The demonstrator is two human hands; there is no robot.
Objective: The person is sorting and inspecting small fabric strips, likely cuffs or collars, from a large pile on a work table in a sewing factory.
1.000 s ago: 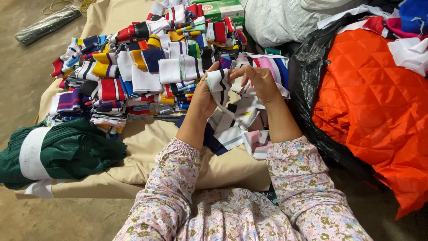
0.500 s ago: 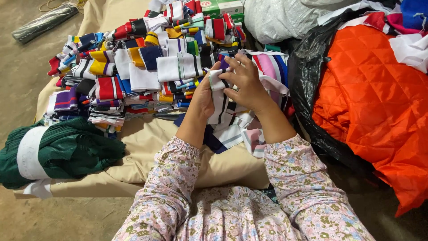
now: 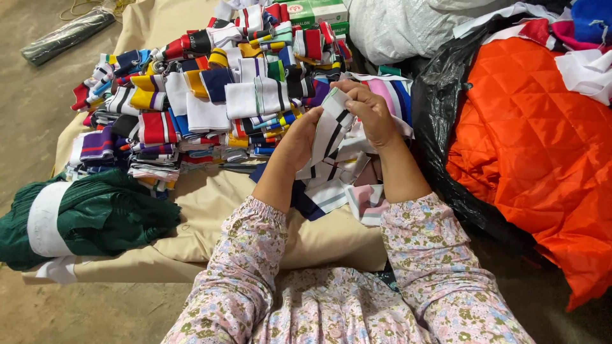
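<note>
Both hands, left hand (image 3: 298, 141) and right hand (image 3: 370, 113), grip a white knit strip (image 3: 333, 130) with dark stripes, hanging limp and creased.

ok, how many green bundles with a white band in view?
1: the green bundle lies at the left edge of the tan cloth, left of the left hand. Others may be hidden under the piles.

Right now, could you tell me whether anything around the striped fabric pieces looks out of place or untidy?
Nothing looks damaged. Both the left hand and right hand hold a white knit strip with black stripes. The folded striped knit pieces lie in loose, slumping stacks on the beige cloth, and an orange quilted fabric spills from a black plastic bag.
</note>
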